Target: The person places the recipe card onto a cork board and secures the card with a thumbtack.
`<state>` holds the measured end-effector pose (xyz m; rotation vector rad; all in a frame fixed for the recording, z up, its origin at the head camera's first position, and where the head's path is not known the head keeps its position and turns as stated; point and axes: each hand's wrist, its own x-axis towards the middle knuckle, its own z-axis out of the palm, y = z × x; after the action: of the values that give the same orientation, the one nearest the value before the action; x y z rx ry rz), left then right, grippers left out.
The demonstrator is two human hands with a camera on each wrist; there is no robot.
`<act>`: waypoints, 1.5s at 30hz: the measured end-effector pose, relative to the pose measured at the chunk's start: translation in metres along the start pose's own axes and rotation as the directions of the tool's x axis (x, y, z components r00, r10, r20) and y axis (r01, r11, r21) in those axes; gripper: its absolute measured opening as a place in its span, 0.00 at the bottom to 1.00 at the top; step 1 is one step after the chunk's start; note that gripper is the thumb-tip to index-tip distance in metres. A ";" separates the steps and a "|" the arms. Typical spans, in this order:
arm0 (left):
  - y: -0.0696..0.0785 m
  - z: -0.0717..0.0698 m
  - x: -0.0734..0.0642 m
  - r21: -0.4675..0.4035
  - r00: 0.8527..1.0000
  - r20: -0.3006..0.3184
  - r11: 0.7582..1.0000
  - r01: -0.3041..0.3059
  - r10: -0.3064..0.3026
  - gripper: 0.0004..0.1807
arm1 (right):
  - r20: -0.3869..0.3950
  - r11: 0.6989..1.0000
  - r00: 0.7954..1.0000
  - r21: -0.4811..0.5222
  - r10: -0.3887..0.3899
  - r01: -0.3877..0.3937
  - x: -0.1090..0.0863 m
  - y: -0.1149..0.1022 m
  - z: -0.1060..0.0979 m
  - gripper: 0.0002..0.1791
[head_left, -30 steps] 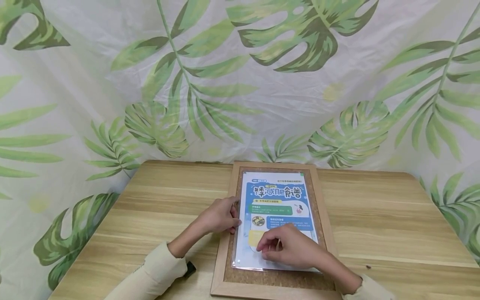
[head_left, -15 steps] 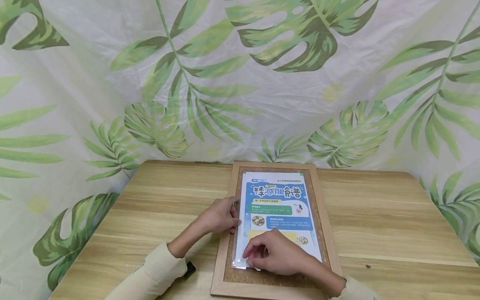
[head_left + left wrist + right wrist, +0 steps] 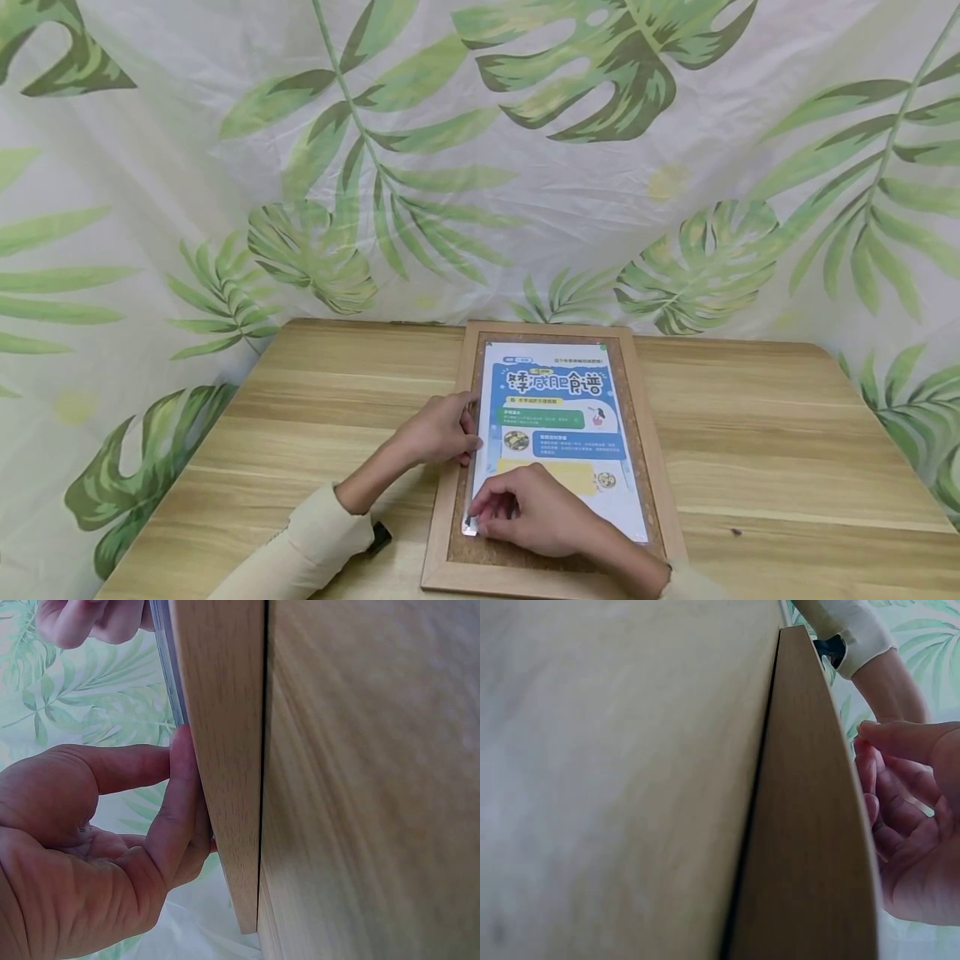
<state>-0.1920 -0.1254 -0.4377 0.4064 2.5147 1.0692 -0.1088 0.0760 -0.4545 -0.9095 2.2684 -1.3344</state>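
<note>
Poster (image 3: 558, 400), blue and white with large Chinese lettering, lies flat on a cork panel (image 3: 487, 552) inside a light wood frame (image 3: 648, 433). Framed board lies face up on the bench (image 3: 765, 433), right of middle, far end at the bench's far edge. Strip of bare cork shows at the poster's near edge. Small green dot (image 3: 603, 347) at its far right corner, dark dot (image 3: 490, 344) at the far left; too small to identify. Left hand (image 3: 442, 429) comes over the frame's left rail, fingers bent, fingertips on the poster's left edge about halfway along; can't tell if it pinches the sheet or just rests there. Right hand (image 3: 536, 508) is over the near left corner, fingers curled, thumb and forefinger tips close together at a small dark speck (image 3: 468, 520); can't tell if it grips that. Pale sleeves on both arms, black piece (image 3: 381, 539) by the left cuff. Dark fleck (image 3: 736, 532) on the bench, right of the frame. Leaf-print cloth (image 3: 420, 150) hangs behind.
</note>
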 end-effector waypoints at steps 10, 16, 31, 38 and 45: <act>0.000 0.000 0.000 0.014 1.000 -0.005 1.000 0.009 -0.009 0.41 | -0.015 0.998 0.999 -0.051 0.036 -0.037 0.006 0.001 0.006 0.05; -0.001 0.000 0.000 0.017 1.000 0.001 1.000 -0.001 0.001 0.42 | -0.011 0.998 0.999 -0.047 0.036 -0.036 0.006 0.002 0.004 0.06; 0.001 0.001 -0.002 0.016 1.000 -0.010 1.000 -0.011 0.011 0.42 | -0.055 0.986 0.995 -0.143 0.078 -0.085 0.013 0.000 0.008 0.09; 0.002 0.001 -0.001 0.015 1.000 -0.007 1.000 -0.011 0.011 0.42 | -0.059 0.987 0.993 -0.114 0.103 -0.109 0.014 0.001 0.006 0.09; 0.001 0.001 0.000 0.020 1.000 -0.010 1.000 0.001 0.000 0.41 | -0.070 0.988 0.991 -0.102 0.111 -0.118 0.015 0.000 0.006 0.10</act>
<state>-0.1912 -0.1241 -0.4374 0.4070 2.5361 1.0491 -0.1161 0.0621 -0.4576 -0.7665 2.4208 -1.2200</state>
